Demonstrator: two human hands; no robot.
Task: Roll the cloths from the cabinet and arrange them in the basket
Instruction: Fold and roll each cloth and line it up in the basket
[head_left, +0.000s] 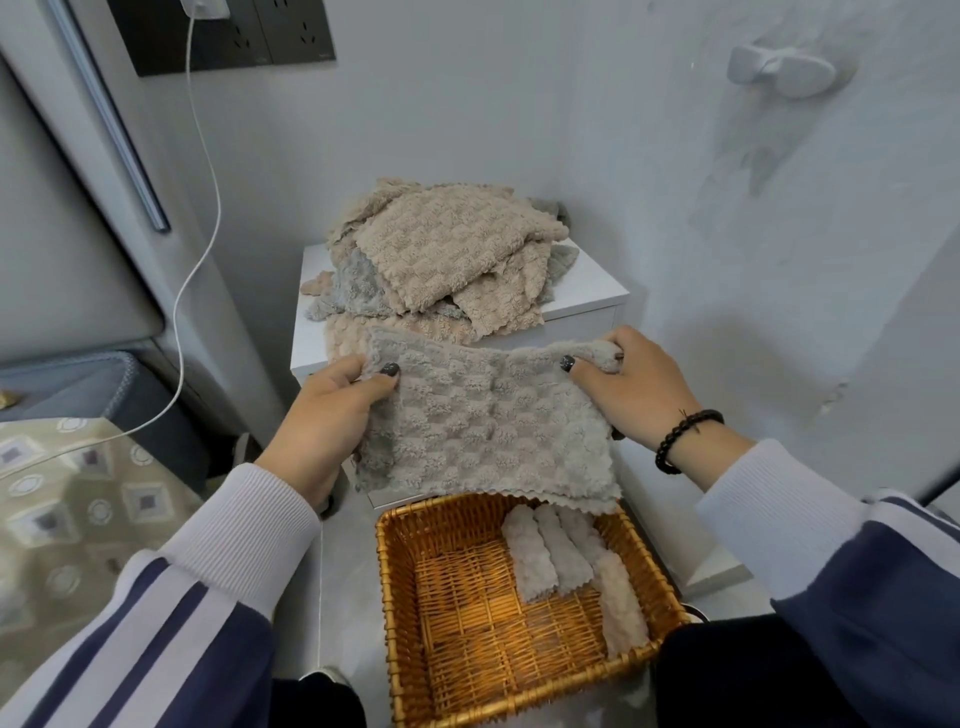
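**Grey cloth held spread above the wicker basket**

The left hand (332, 410) pinches the upper left corner of a grey cloth (483, 431), thumb on its front. The cloth is plush, with a raised checker texture and pinked edges, and hangs above the far rim of the basket (395, 587). The right hand (628, 389) grips the upper right corner, bunching it. Inside the basket, along its right side, lie rolled cloths (566, 556); the hanging cloth hides their far ends. Beyond the basket, a heap of loose cloths (441, 249) covers the white cabinet (592, 291).
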